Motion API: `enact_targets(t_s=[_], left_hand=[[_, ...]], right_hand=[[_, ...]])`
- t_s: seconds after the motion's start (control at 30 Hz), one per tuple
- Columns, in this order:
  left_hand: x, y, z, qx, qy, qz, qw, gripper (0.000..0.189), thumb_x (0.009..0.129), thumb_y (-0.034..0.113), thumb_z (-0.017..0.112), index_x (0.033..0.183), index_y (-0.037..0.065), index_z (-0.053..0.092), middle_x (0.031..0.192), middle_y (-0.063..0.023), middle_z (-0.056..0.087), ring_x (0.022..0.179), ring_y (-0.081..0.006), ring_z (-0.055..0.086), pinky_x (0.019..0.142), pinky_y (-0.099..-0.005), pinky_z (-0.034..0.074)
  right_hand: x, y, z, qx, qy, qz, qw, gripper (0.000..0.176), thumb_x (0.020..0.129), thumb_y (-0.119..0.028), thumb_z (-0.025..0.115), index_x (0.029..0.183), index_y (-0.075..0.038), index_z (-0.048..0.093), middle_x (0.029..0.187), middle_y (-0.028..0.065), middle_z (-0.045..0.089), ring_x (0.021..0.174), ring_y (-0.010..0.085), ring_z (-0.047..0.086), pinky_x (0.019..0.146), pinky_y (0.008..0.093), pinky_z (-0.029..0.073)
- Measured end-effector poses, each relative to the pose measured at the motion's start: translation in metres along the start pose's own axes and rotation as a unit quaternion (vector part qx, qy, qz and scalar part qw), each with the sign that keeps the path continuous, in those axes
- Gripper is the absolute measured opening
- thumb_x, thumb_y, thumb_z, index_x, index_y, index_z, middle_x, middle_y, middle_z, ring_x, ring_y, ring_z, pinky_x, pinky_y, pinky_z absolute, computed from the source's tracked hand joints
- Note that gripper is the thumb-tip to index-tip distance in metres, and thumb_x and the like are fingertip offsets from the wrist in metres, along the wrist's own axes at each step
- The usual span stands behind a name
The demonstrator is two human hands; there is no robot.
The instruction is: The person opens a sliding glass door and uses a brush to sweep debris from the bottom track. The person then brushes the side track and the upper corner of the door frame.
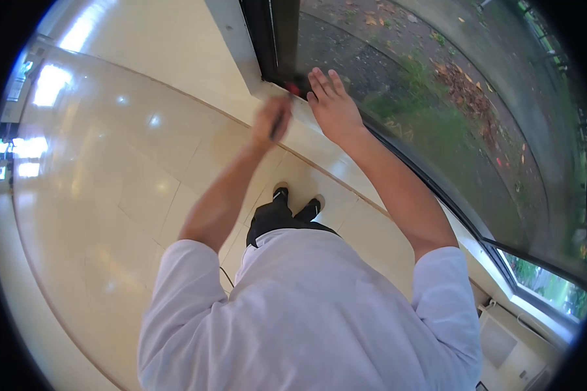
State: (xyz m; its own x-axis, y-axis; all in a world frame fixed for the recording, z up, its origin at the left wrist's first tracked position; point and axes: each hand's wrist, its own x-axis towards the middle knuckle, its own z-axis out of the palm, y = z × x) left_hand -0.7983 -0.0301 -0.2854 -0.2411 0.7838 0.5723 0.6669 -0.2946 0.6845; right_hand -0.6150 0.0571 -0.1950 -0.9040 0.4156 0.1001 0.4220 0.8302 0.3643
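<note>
My left hand (pixel 272 122), blurred by motion, is closed around a dark-handled tool (pixel 277 125) close to the lower corner of the window frame. A small red part (pixel 293 88) shows just beyond the fingers, against the dark frame (pixel 282 39); whether it belongs to the tool is too blurred to tell. My right hand (pixel 336 107) lies flat with fingers stretched on the lower edge of the window glass (pixel 398 85), to the right of my left hand. Nothing shows in its grip.
Below the window runs a pale wall and sill (pixel 332 153). Shiny beige floor tiles (pixel 137 169) spread to the left, and my feet (pixel 308 210) stand on them near the wall. Leaves and grass show through the glass. A white cabinet-like unit (pixel 512 352) is at the lower right.
</note>
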Motion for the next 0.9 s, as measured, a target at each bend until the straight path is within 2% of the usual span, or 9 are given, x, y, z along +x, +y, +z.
enact_targets(t_s=[0.23, 0.33, 0.37, 0.47, 0.53, 0.6, 0.63, 0.77, 0.9], left_hand=[[-0.004, -0.035, -0.008, -0.002, 0.101, -0.12, 0.988, 0.011, 0.095, 0.004, 0.064, 0.105, 0.004, 0.068, 0.096, -0.0146, 0.069, 0.093, -0.0261, 0.069, 0.085, -0.0349, 0.054], [-0.022, 0.002, -0.003, -0.147, -0.138, -0.305, 0.931, 0.013, 0.098, 0.01, 0.063, 0.107, 0.003, 0.068, 0.094, -0.0114, 0.069, 0.093, -0.0231, 0.067, 0.083, -0.034, 0.053], [-0.026, -0.002, -0.005, -0.198, -0.074, -0.205, 0.956, 0.013, 0.099, 0.012, 0.063, 0.106, 0.003, 0.067, 0.097, -0.0103, 0.07, 0.096, -0.0229, 0.067, 0.087, -0.0338, 0.052], [0.005, -0.03, -0.02, -0.058, 0.127, -0.256, 0.957, 0.013, 0.097, 0.01, 0.065, 0.107, 0.003, 0.068, 0.102, -0.0101, 0.071, 0.1, -0.0231, 0.068, 0.092, -0.0335, 0.051], [0.001, -0.043, -0.003, -0.081, 0.112, -0.212, 0.967, 0.013, 0.099, 0.009, 0.064, 0.11, 0.005, 0.069, 0.104, -0.0073, 0.071, 0.096, -0.0185, 0.067, 0.088, -0.0301, 0.052], [-0.012, -0.017, 0.013, -0.203, -0.106, -0.061, 0.971, 0.011, 0.097, 0.008, 0.064, 0.106, 0.002, 0.068, 0.098, -0.0099, 0.07, 0.085, -0.0228, 0.067, 0.08, -0.0345, 0.053], [-0.005, 0.013, -0.001, -0.234, -0.247, -0.259, 0.904, 0.012, 0.097, 0.008, 0.063, 0.105, 0.002, 0.068, 0.091, -0.011, 0.069, 0.078, -0.0216, 0.066, 0.073, -0.0334, 0.053], [0.034, -0.022, -0.035, -0.023, 0.039, -0.173, 0.984, 0.012, 0.095, 0.008, 0.064, 0.105, 0.001, 0.069, 0.089, -0.0144, 0.069, 0.077, -0.024, 0.068, 0.071, -0.0345, 0.053], [0.021, -0.035, 0.003, -0.117, -0.054, -0.035, 0.991, 0.01, 0.091, 0.007, 0.067, 0.1, 0.003, 0.069, 0.097, -0.0153, 0.072, 0.086, -0.0294, 0.071, 0.078, -0.0372, 0.055]], right_hand=[[-0.009, -0.003, 0.012, -0.013, -0.08, 0.006, 0.997, 0.034, 0.096, -0.017, 0.053, 0.127, -0.008, 0.065, 0.158, 0.0162, 0.04, 0.155, 0.0303, 0.023, 0.127, 0.051, 0.012], [-0.01, -0.007, 0.017, 0.005, -0.062, 0.01, 0.998, 0.031, 0.097, -0.022, 0.053, 0.118, -0.004, 0.067, 0.155, 0.0171, 0.046, 0.151, 0.0288, 0.031, 0.126, 0.0494, 0.016], [-0.004, -0.007, 0.017, 0.004, -0.066, 0.02, 0.998, 0.031, 0.097, -0.022, 0.053, 0.118, -0.004, 0.067, 0.155, 0.0171, 0.046, 0.151, 0.0288, 0.031, 0.126, 0.0494, 0.016], [-0.014, -0.012, 0.012, 0.012, -0.114, 0.042, 0.993, 0.034, 0.095, -0.018, 0.055, 0.126, -0.008, 0.066, 0.16, 0.0156, 0.039, 0.155, 0.0286, 0.023, 0.127, 0.0494, 0.012], [-0.019, -0.011, 0.009, -0.019, -0.137, 0.033, 0.99, 0.034, 0.095, -0.018, 0.055, 0.125, -0.007, 0.066, 0.16, 0.0154, 0.038, 0.155, 0.0278, 0.021, 0.128, 0.049, 0.012], [-0.016, -0.01, 0.008, 0.006, -0.146, 0.045, 0.988, 0.033, 0.095, -0.018, 0.055, 0.124, -0.006, 0.066, 0.16, 0.0154, 0.038, 0.155, 0.0278, 0.021, 0.128, 0.049, 0.013], [-0.016, -0.012, 0.008, 0.034, -0.155, 0.05, 0.986, 0.033, 0.095, -0.018, 0.055, 0.124, -0.006, 0.067, 0.16, 0.0153, 0.038, 0.155, 0.0278, 0.021, 0.128, 0.049, 0.013], [-0.024, -0.013, 0.012, 0.02, -0.146, 0.042, 0.988, 0.034, 0.095, -0.018, 0.056, 0.125, -0.006, 0.066, 0.16, 0.0151, 0.039, 0.155, 0.028, 0.021, 0.128, 0.0489, 0.013], [-0.02, -0.016, 0.023, 0.015, -0.15, 0.043, 0.988, 0.035, 0.096, -0.018, 0.055, 0.128, -0.007, 0.066, 0.162, 0.0149, 0.036, 0.156, 0.0282, 0.02, 0.128, 0.0486, 0.012]])
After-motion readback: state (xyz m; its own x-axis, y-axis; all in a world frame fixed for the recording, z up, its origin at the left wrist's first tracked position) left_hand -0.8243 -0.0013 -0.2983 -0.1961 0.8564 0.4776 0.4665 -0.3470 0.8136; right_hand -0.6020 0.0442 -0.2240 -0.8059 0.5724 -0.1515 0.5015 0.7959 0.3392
